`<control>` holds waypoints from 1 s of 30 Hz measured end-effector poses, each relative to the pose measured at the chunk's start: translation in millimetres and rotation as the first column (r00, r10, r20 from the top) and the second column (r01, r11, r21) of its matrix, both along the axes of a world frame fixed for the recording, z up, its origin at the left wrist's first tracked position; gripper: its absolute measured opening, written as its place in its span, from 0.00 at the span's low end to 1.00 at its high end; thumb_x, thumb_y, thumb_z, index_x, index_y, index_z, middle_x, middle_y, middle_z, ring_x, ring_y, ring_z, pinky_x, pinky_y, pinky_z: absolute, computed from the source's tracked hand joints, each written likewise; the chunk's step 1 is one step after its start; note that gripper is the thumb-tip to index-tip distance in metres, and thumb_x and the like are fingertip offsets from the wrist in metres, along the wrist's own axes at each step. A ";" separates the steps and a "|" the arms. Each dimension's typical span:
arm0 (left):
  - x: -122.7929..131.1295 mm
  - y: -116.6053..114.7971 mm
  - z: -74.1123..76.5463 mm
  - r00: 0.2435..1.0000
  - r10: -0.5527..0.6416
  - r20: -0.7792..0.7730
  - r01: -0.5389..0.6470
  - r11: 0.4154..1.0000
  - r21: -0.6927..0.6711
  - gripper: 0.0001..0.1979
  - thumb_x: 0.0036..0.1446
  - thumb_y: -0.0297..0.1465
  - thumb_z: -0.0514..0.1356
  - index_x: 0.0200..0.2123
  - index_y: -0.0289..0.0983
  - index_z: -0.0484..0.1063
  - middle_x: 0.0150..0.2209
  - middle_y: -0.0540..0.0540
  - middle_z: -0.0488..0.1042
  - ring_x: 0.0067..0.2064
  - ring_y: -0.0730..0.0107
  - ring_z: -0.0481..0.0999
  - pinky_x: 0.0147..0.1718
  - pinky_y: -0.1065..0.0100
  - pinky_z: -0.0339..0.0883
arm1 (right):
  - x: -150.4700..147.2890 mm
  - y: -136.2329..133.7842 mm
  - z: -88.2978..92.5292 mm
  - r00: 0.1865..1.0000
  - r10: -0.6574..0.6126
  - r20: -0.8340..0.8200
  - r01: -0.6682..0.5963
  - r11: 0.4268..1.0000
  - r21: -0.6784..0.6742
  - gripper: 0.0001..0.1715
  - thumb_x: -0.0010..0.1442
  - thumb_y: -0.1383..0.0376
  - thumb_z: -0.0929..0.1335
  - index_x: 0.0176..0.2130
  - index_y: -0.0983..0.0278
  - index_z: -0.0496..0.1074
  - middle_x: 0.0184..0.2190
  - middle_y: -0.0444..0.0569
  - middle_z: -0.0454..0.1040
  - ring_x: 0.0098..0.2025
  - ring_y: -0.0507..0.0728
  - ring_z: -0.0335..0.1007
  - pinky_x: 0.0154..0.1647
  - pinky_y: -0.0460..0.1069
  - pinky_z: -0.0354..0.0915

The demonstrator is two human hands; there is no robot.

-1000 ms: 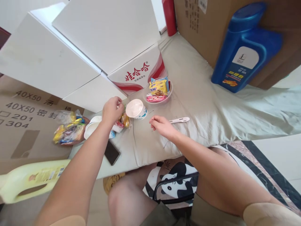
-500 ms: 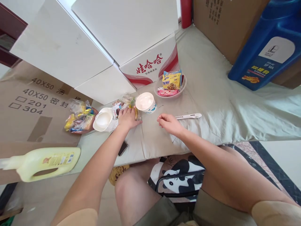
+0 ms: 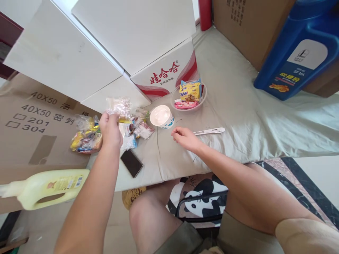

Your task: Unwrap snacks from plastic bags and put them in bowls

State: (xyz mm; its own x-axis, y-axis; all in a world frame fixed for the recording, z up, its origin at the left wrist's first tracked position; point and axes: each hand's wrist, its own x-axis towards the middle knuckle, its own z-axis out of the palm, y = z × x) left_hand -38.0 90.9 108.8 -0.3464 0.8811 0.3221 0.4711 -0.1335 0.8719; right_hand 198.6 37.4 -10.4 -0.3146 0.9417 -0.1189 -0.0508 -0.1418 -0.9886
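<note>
My left hand (image 3: 109, 130) is raised at the left, its fingers closed on a clear crinkly plastic packet (image 3: 119, 106); the contents are hard to make out. Below and beside it lie several small snack packets (image 3: 144, 129). The white bowl seen earlier at this spot is largely hidden behind the hand. My right hand (image 3: 184, 138) rests on the cloth with curled fingers pressed together; whether anything is in them is hidden. Near its fingers stands a white paper cup (image 3: 169, 122). Just beyond it lies a slim white cutter-like tool (image 3: 212, 131).
A clear bowl (image 3: 174, 106) of wrapped snacks stands behind the cup. A black phone (image 3: 131, 163) lies near the front edge. More packets (image 3: 86, 137) sit at the left, above a yellow bottle (image 3: 55, 185). White boxes (image 3: 143, 31) rise behind; a blue jug (image 3: 293, 67) stands right.
My left hand has moved left and up from the packets, lifting the clear packet. The phone and more packets are uncovered. My right hand has stayed in place; the view has shifted slightly.
</note>
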 end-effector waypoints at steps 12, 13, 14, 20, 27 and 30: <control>125.2 -83.1 -103.6 0.532 -0.107 0.840 0.457 0.871 -0.178 0.22 0.46 0.40 0.66 0.45 0.42 0.70 0.44 0.48 0.77 0.40 0.69 0.78 0.35 0.69 0.73 | 41.1 -11.3 9.9 0.970 -0.243 -0.007 0.243 0.968 0.054 0.13 0.55 0.59 0.60 0.38 0.60 0.67 0.33 0.45 0.73 0.34 0.55 0.69 0.35 0.49 0.63; 130.1 -82.3 -110.1 0.483 -0.081 0.872 0.475 0.861 -0.183 0.23 0.48 0.41 0.66 0.47 0.43 0.69 0.47 0.47 0.77 0.44 0.66 0.78 0.37 0.67 0.74 | 49.4 -12.2 7.2 0.964 -0.251 0.094 0.240 0.964 0.114 0.13 0.55 0.60 0.61 0.38 0.61 0.68 0.33 0.46 0.74 0.35 0.56 0.70 0.36 0.50 0.64; 133.9 -80.5 -114.5 0.444 -0.060 0.894 0.499 0.845 -0.191 0.24 0.49 0.41 0.65 0.49 0.43 0.69 0.49 0.46 0.77 0.47 0.64 0.78 0.39 0.65 0.75 | 58.8 -13.3 4.2 0.937 -0.270 0.222 0.229 0.954 0.194 0.13 0.54 0.62 0.61 0.39 0.61 0.69 0.35 0.48 0.75 0.37 0.57 0.70 0.38 0.51 0.65; 133.1 -61.5 -118.2 0.271 0.008 0.962 0.614 0.769 -0.180 0.23 0.52 0.45 0.64 0.49 0.43 0.70 0.51 0.45 0.77 0.51 0.58 0.78 0.39 0.63 0.77 | 115.2 -16.9 -21.9 0.495 -0.410 0.766 -0.084 0.855 0.511 0.20 0.54 0.66 0.63 0.46 0.63 0.74 0.46 0.58 0.76 0.50 0.67 0.69 0.52 0.61 0.63; 93.8 -69.9 -113.4 0.303 -0.127 0.944 0.620 0.779 -0.094 0.31 0.40 0.29 0.71 0.49 0.46 0.67 0.47 0.52 0.77 0.45 0.67 0.79 0.43 0.65 0.74 | 117.3 -9.8 -22.5 0.410 -0.458 0.789 -0.079 0.844 0.531 0.16 0.61 0.60 0.62 0.42 0.61 0.76 0.38 0.55 0.77 0.41 0.64 0.72 0.42 0.58 0.66; 77.2 -76.7 -112.7 0.354 -0.159 0.922 0.590 0.803 -0.088 0.30 0.43 0.27 0.69 0.50 0.47 0.66 0.43 0.53 0.76 0.43 0.71 0.78 0.45 0.64 0.73 | 106.2 -13.7 -8.2 0.413 -0.533 0.739 0.112 0.834 0.540 0.17 0.62 0.58 0.63 0.43 0.61 0.76 0.33 0.52 0.77 0.31 0.60 0.71 0.32 0.54 0.64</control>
State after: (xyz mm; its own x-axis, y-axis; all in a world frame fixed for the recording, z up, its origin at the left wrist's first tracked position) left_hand 39.1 14.2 -3.9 0.1630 0.9475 -0.2750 -0.5450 0.3188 0.7755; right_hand 304.9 23.7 -18.6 0.0833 0.9702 0.2277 0.8568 0.0470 -0.5135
